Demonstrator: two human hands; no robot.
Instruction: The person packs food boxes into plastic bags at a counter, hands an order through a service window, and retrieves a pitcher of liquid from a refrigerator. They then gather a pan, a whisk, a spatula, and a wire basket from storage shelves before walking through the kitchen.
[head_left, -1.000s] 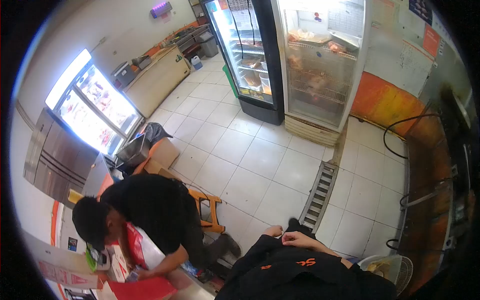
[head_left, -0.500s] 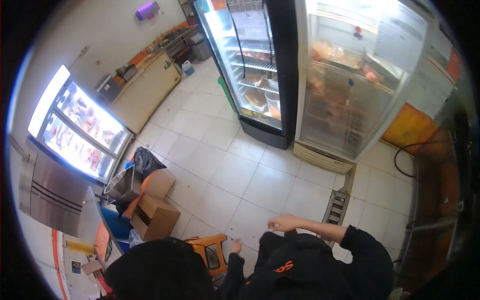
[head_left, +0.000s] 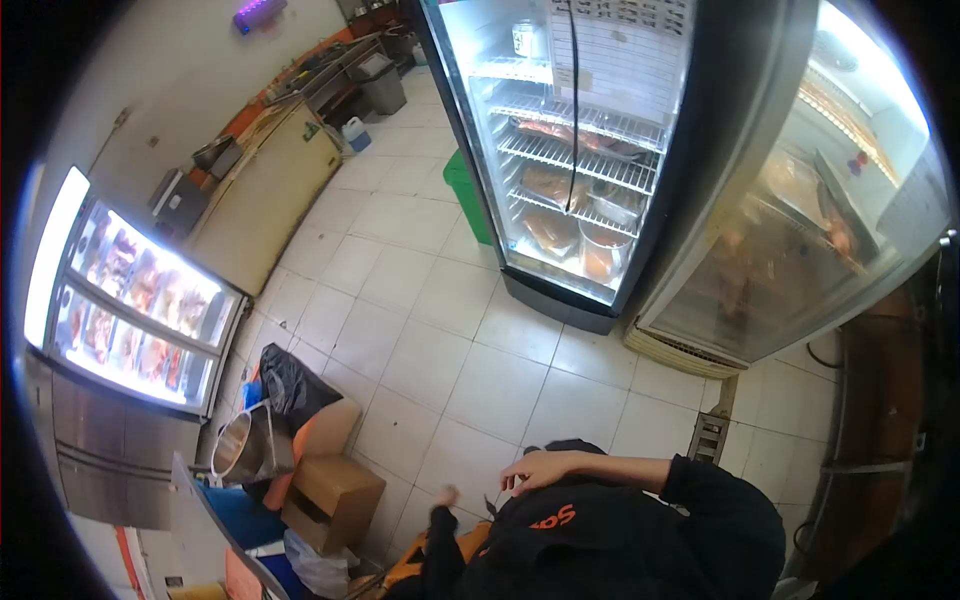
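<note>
My right hand (head_left: pixel 540 470) is held in front of the black top with orange lettering (head_left: pixel 555 520). Its fingers hang loosely bent and a little apart, with nothing visible in them. Lower and to the left, my left hand (head_left: pixel 447 497) comes out of a dark sleeve, small and smeared, so its fingers cannot be made out. Below it shows part of an orange plastic stool (head_left: pixel 405 568). A short dark strip lies between the two hands, and I cannot tell what it is.
Ahead stand a lit glass-door fridge (head_left: pixel 570 290) and a second, frosted one (head_left: pixel 690 350). To the left are a cardboard box (head_left: pixel 345 490), a metal pot (head_left: pixel 265 445), a black bag (head_left: pixel 295 385) and a lit display cooler (head_left: pixel 140 290). A drain grate (head_left: pixel 709 437) sits in the tiled floor.
The view has swung, bringing the fridges nearer and to the right. My right hand has drawn in towards the chest with its fingers lowered. My left hand has shifted leftward in view.
</note>
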